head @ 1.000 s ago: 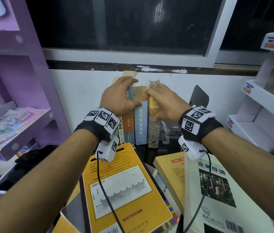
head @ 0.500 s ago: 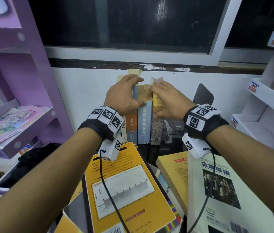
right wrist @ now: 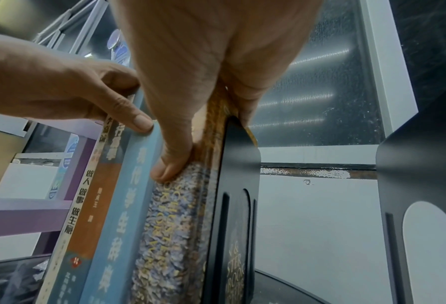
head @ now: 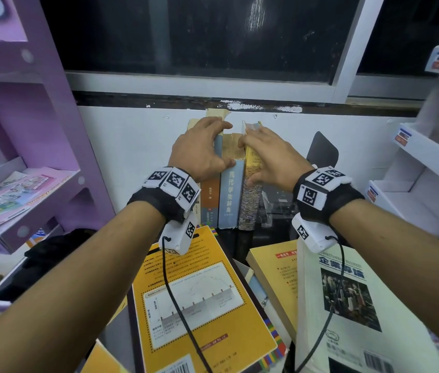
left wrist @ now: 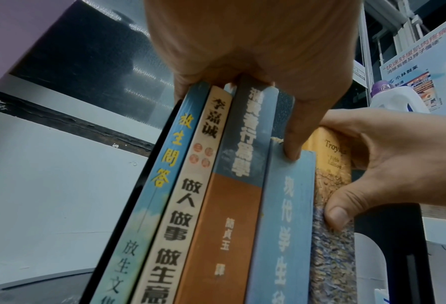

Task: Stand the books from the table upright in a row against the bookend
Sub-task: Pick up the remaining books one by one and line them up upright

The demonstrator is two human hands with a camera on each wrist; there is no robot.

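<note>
Several books stand upright in a row against the white wall, among them an orange-brown book (head: 209, 200), a light blue book (head: 230, 195) and a mottled book (head: 249, 208) at the right end. My left hand (head: 213, 142) grips the tops of the left books, its thumb (left wrist: 292, 148) on the light blue book (left wrist: 286, 226). With its thumb (right wrist: 172, 164) on the spine, my right hand (head: 252, 154) pinches the mottled book (right wrist: 174, 236). A black bookend (right wrist: 232, 205) stands flush against that book's right side.
A second black bookend (head: 322, 149) stands apart to the right. Near me lie a yellow book (head: 199, 300), a white book (head: 353, 305) and a pale yellow one (head: 275, 275). A purple shelf (head: 24, 200) is at left, white racks (head: 428, 168) at right.
Both hands keep their hold on the row. The mottled book now sits a little closer to the light blue one, and the head view has drifted slightly.
</note>
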